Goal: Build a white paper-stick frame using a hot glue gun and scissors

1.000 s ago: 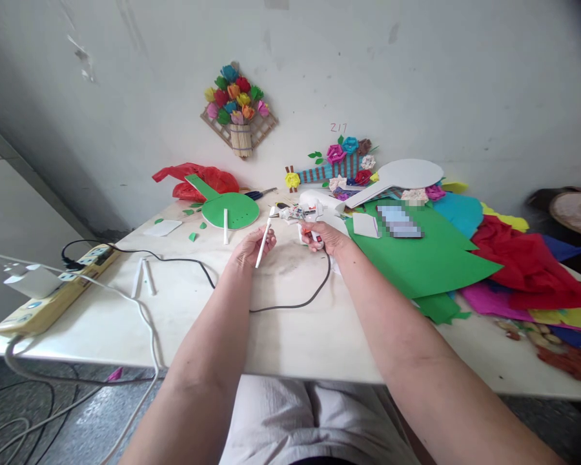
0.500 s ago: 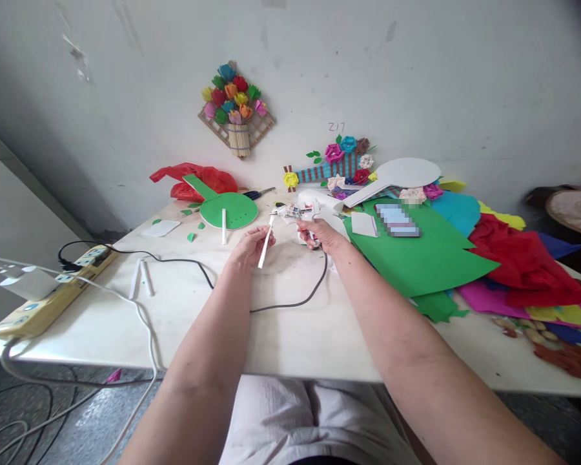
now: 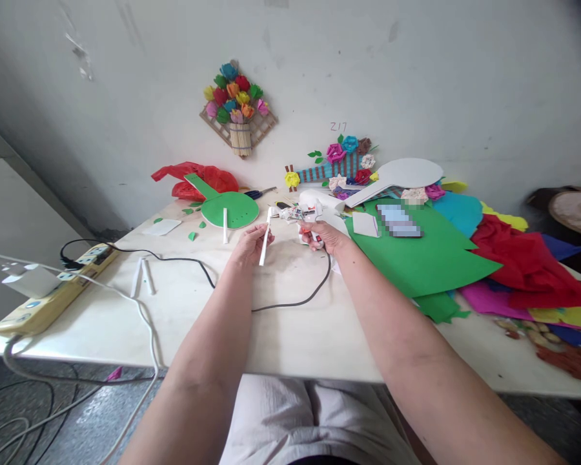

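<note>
Between the fingers of my left hand (image 3: 253,244) is a narrow white paper strip (image 3: 265,244), held upright and slightly tilted. My right hand (image 3: 322,236) is wrapped around the handle of a white hot glue gun (image 3: 310,210), whose nozzle points left at the upper part of the strip. A dark cord (image 3: 314,296) runs from the gun across the table. Left of my hands lies a green paddle-shaped cutout (image 3: 237,212) with a white strip (image 3: 225,226) resting against its front edge.
A yellow power strip (image 3: 53,294) with a white charger (image 3: 29,282) stands at left, near two loose white strips (image 3: 142,278). Green sheets (image 3: 426,252), a phone (image 3: 397,221) and a white paddle-shaped cutout (image 3: 409,173) lie at right, beside red crumpled paper (image 3: 527,261). Scissors (image 3: 256,193) lie behind.
The glue gun's nozzle now sits beside the strip's upper part, and the strip stands a little more upright. Both hands keep their hold, and the whole view has shifted slightly.
</note>
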A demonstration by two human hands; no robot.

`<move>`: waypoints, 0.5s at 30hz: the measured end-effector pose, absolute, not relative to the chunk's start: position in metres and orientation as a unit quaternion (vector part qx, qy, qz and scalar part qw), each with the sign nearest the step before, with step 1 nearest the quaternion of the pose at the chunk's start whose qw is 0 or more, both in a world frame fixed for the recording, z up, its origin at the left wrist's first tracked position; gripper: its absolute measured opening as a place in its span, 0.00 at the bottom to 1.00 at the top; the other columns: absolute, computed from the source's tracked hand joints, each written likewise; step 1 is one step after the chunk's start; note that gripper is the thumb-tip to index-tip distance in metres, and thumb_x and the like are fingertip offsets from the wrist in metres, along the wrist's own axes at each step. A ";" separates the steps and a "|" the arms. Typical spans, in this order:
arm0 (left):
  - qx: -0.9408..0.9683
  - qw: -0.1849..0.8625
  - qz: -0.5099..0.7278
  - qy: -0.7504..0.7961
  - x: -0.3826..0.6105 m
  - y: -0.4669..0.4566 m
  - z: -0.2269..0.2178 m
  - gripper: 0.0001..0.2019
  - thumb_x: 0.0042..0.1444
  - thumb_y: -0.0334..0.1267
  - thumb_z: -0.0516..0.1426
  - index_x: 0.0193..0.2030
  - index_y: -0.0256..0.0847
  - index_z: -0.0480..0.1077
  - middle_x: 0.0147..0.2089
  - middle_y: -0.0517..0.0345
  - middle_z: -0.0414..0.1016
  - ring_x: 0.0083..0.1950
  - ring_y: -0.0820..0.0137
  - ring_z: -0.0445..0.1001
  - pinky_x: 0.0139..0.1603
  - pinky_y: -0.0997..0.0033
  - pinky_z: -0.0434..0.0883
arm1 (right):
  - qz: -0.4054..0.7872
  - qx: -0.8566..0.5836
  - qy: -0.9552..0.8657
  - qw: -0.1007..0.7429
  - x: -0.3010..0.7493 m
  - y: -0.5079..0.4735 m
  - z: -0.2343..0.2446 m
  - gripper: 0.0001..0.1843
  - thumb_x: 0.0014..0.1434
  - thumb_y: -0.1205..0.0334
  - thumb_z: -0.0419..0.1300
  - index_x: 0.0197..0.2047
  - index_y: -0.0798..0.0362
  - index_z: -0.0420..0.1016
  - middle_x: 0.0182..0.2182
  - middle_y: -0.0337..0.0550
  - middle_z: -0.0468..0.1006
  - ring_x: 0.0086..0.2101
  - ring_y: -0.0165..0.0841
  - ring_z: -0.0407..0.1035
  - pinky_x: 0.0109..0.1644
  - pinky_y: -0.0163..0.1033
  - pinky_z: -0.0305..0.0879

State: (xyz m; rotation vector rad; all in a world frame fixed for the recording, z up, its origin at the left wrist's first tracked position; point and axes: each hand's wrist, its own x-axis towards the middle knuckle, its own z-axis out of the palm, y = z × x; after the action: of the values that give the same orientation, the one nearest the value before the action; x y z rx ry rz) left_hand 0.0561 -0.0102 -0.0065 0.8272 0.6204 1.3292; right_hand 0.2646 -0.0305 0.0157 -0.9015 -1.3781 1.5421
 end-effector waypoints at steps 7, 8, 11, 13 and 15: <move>0.316 0.731 0.570 0.203 0.055 -0.011 -0.006 0.04 0.45 0.23 0.57 0.30 0.29 0.69 0.23 0.58 0.66 0.23 0.80 0.66 0.33 0.78 0.71 | 0.632 -0.353 -0.549 0.419 0.263 -0.030 0.014 0.17 0.49 0.50 0.62 0.27 0.58 0.68 0.16 0.35 0.68 0.10 0.19 0.50 0.12 0.29 0.52; 0.312 0.738 0.565 0.195 0.055 -0.011 -0.006 0.04 0.46 0.23 0.57 0.30 0.29 0.69 0.23 0.57 0.66 0.23 0.80 0.65 0.32 0.78 0.71 | 0.633 -0.352 -0.548 0.419 0.263 -0.030 0.014 0.17 0.49 0.50 0.62 0.27 0.58 0.68 0.16 0.35 0.68 0.10 0.19 0.50 0.12 0.29 0.52; 0.306 0.752 0.556 0.178 0.055 -0.012 -0.005 0.04 0.47 0.22 0.56 0.31 0.29 0.69 0.24 0.57 0.66 0.22 0.81 0.64 0.32 0.79 0.71 | 0.635 -0.349 -0.546 0.421 0.262 -0.031 0.014 0.17 0.50 0.50 0.60 0.27 0.58 0.68 0.16 0.35 0.68 0.10 0.19 0.50 0.13 0.29 0.52; 0.302 0.758 0.551 0.174 0.055 -0.013 -0.004 0.05 0.48 0.22 0.55 0.33 0.29 0.70 0.24 0.57 0.66 0.23 0.81 0.64 0.31 0.79 0.71 | 0.635 -0.347 -0.546 0.422 0.262 -0.031 0.013 0.17 0.50 0.50 0.60 0.28 0.58 0.68 0.16 0.35 0.68 0.10 0.19 0.50 0.13 0.29 0.52; 0.297 0.762 0.547 0.179 0.055 -0.014 -0.002 0.06 0.48 0.22 0.55 0.34 0.29 0.70 0.24 0.57 0.65 0.23 0.80 0.65 0.31 0.80 0.71 | 0.634 -0.345 -0.548 0.422 0.262 -0.030 0.012 0.17 0.50 0.50 0.61 0.28 0.58 0.69 0.16 0.35 0.68 0.10 0.19 0.50 0.13 0.29 0.52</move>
State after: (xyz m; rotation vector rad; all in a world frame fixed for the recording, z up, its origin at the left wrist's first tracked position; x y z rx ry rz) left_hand 0.0554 -0.0136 -0.0023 0.6457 0.3905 1.1893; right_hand 0.2619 -0.0303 0.0122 -0.8645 -1.3728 1.5890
